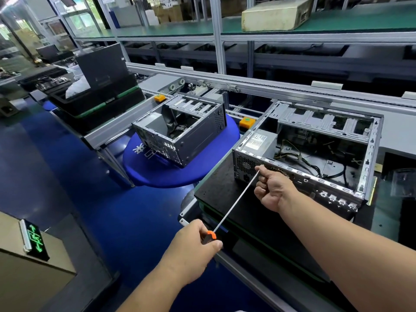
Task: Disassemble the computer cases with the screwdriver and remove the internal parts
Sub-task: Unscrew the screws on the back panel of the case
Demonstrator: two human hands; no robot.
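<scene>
The near computer case (310, 154) lies on its side on a black pad (225, 190), close to the pad's far right part, and its side panel is already off. The power supply (258, 140) and loose cables (299, 158) are still inside, so I judge most of the removal is left. A second case (180, 131) on the blue round stool (157, 174) looks almost emptied. The left hand (191, 248) grips the orange-and-black handle of the screwdriver (234, 201); the right hand (272, 188) is curled around the shaft near the tip, which meets the rear left corner of the case beside the fan grille. The front left part of the pad is bare, giving room for the long shaft, but the pad's front edge lies right under the handle.
</scene>
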